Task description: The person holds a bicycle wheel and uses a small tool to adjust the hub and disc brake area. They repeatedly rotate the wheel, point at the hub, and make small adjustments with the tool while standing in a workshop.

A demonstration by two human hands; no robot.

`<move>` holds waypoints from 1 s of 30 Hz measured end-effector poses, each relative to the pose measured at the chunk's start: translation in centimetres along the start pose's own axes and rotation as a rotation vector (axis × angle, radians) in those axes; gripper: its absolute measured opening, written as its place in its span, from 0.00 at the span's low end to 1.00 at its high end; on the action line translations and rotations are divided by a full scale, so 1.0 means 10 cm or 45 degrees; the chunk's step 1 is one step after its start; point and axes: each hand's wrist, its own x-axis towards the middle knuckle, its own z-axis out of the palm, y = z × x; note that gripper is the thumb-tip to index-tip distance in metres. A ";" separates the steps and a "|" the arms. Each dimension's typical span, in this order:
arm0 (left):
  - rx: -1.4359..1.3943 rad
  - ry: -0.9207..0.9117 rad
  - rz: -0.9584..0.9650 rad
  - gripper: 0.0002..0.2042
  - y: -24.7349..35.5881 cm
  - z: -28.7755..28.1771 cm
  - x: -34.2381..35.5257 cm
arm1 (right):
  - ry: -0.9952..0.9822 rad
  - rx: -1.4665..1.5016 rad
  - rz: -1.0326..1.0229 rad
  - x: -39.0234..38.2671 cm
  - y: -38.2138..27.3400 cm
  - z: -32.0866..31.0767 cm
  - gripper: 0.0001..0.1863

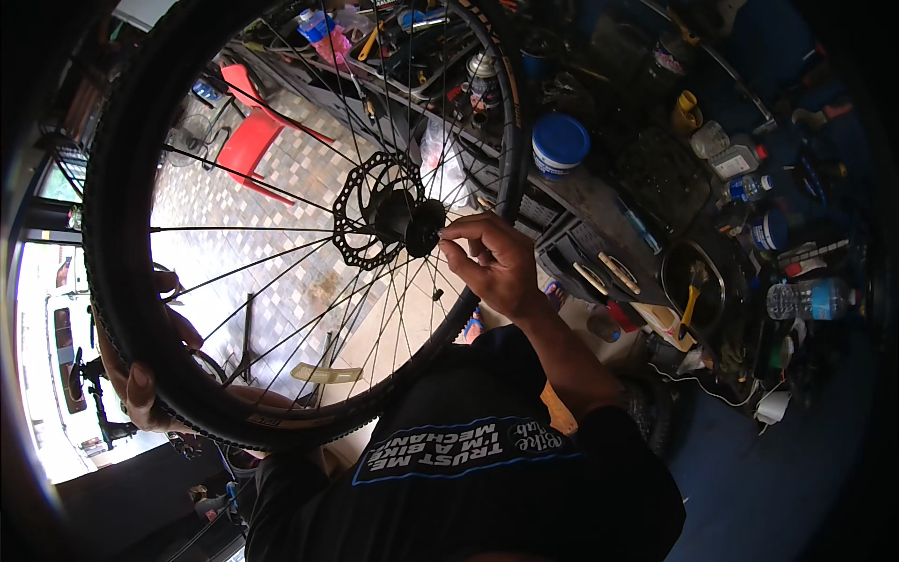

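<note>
A bicycle wheel (120, 220) with a black knobby tyre is held up, tilted, in front of me. My left hand (140, 391) grips its tyre and rim at the lower left, fingers reaching through between the spokes and thumb on the near side. Around the hub's far side sits a disc brake rotor (348, 251) with holes in it. My right hand (496, 267) is closed in a pinch, thumb and index fingertips against the near end of the black hub (426, 228). Whether a small part is between those fingertips cannot be made out.
Right of the wheel, a cluttered workbench (599, 201) carries a blue-lidded tub (560, 143), plastic bottles (811, 301), a round pan (693, 281) and tools. Beyond the spokes, a red chair (253, 148) stands on the tiled floor. Bicycle parts (94, 384) are at the lower left.
</note>
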 end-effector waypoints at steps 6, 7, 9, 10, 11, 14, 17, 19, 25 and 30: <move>-0.038 0.101 0.054 0.43 0.05 0.20 0.00 | 0.004 -0.023 0.069 -0.08 -0.01 0.14 0.08; -0.035 0.086 0.053 0.43 0.05 0.19 0.01 | 0.013 -0.030 0.064 -0.07 -0.02 0.15 0.08; -0.025 0.043 0.041 0.44 0.04 0.16 0.02 | 0.017 -0.034 0.076 -0.06 -0.02 0.14 0.08; -0.019 0.015 0.030 0.44 0.04 0.13 0.02 | 0.014 -0.032 0.094 -0.06 -0.03 0.14 0.08; -0.017 0.001 0.031 0.44 0.02 0.11 0.02 | 0.010 -0.029 0.111 -0.06 -0.03 0.14 0.08; -0.016 -0.006 0.043 0.44 -0.01 0.08 0.01 | 0.010 -0.011 0.137 -0.05 -0.07 0.15 0.08; -0.028 -0.003 0.040 0.44 0.01 0.09 0.02 | 0.039 0.019 0.192 -0.05 -0.12 0.17 0.08; -0.061 0.010 0.033 0.45 0.04 0.11 0.01 | 0.051 -0.008 0.205 -0.05 -0.13 0.18 0.08; -0.071 0.028 0.030 0.45 0.02 0.12 0.02 | 0.103 0.047 0.255 -0.05 -0.14 0.21 0.07; -0.009 -0.076 0.028 0.43 0.01 0.05 0.04 | 0.106 0.066 0.410 -0.02 -0.18 0.19 0.07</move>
